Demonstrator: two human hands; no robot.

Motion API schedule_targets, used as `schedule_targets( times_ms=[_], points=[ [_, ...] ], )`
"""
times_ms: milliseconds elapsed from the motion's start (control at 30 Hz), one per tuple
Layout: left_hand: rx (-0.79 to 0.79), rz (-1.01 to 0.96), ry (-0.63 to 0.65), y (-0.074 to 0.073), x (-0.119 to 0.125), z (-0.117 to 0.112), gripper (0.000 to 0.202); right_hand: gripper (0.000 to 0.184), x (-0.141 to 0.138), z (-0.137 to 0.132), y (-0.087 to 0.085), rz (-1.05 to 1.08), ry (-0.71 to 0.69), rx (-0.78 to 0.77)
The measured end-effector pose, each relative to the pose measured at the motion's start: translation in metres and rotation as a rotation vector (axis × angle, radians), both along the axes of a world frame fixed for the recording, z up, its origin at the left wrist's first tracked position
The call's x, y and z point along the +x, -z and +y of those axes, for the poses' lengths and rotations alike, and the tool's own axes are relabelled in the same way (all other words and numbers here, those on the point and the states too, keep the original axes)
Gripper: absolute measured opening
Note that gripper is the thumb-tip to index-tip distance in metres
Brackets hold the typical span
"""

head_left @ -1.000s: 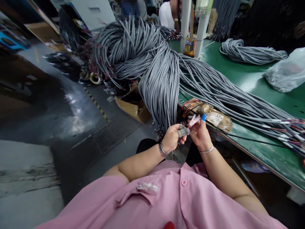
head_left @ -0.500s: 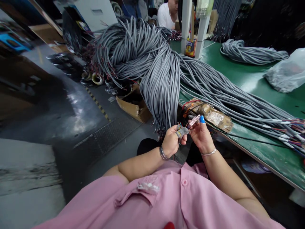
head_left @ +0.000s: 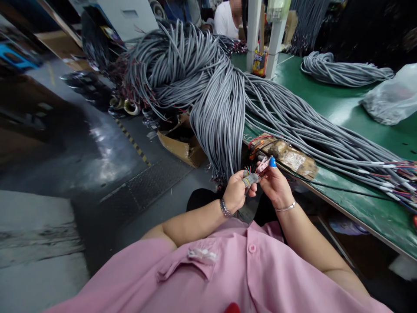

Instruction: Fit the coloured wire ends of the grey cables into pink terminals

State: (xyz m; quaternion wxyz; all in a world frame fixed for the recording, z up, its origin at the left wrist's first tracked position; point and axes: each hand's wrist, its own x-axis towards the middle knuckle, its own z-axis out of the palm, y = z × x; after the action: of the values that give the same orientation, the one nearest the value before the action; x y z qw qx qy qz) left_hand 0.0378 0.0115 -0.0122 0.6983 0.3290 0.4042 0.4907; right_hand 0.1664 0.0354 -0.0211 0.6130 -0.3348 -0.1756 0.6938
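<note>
In front of my chest, my left hand (head_left: 236, 191) is closed in a pinch, with grey wrapping on its finger and thumb. Thin coloured wires (head_left: 248, 170) stick out of its grip; the rest of them is hidden by the fingers. Close beside it, my right hand (head_left: 276, 187) grips a small flat pale pink tool (head_left: 262, 164) between thumb and fingers. A blue cover (head_left: 272, 162) sits on the right thumb. The tool's near end is at the left fingertips, by the wires; whether it touches them I cannot tell.
A large heap of grey cables (head_left: 221, 104) hangs over the edge of the green table (head_left: 352, 208). A taped wooden block (head_left: 293, 159) lies by my right hand. Beyond are a coiled cable bundle (head_left: 345, 71), a plastic bag (head_left: 392, 98), posts and a person (head_left: 224, 21). An open carton (head_left: 180, 148) stands below.
My right hand has shifted slightly left, bringing the pink tool closer to the left fingertips. The left hand has moved a little right and keeps its pinch.
</note>
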Motion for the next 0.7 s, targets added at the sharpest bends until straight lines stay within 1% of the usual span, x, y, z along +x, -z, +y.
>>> schedule_targets(
  times_ms=[133,233,300,433,500,633,700],
  points=[
    [0.023,-0.017,0.001,0.001,-0.003,-0.003,0.028,0.04,0.002,-0.002,0.003,0.02,-0.028,-0.009],
    [0.027,-0.019,0.022,0.001,-0.006,-0.004,0.034,0.047,0.004,-0.003,0.002,0.014,-0.068,-0.016],
    [0.029,-0.012,0.029,0.0,-0.007,-0.004,0.036,0.044,0.006,-0.003,0.0,-0.011,-0.086,-0.001],
    [0.042,-0.017,0.002,-0.006,-0.006,-0.004,0.034,0.028,0.006,-0.004,-0.006,-0.071,-0.082,0.054],
    [0.037,-0.025,-0.021,-0.008,-0.005,-0.004,0.033,0.029,0.005,-0.004,-0.005,-0.069,-0.072,0.062],
    [0.0,-0.051,-0.042,-0.011,-0.001,-0.002,0.032,0.038,0.003,0.0,0.002,-0.041,-0.045,0.051],
    [-0.006,-0.065,-0.04,-0.011,0.0,-0.001,0.032,0.037,0.003,0.003,0.006,-0.006,-0.057,0.042]
  ],
)
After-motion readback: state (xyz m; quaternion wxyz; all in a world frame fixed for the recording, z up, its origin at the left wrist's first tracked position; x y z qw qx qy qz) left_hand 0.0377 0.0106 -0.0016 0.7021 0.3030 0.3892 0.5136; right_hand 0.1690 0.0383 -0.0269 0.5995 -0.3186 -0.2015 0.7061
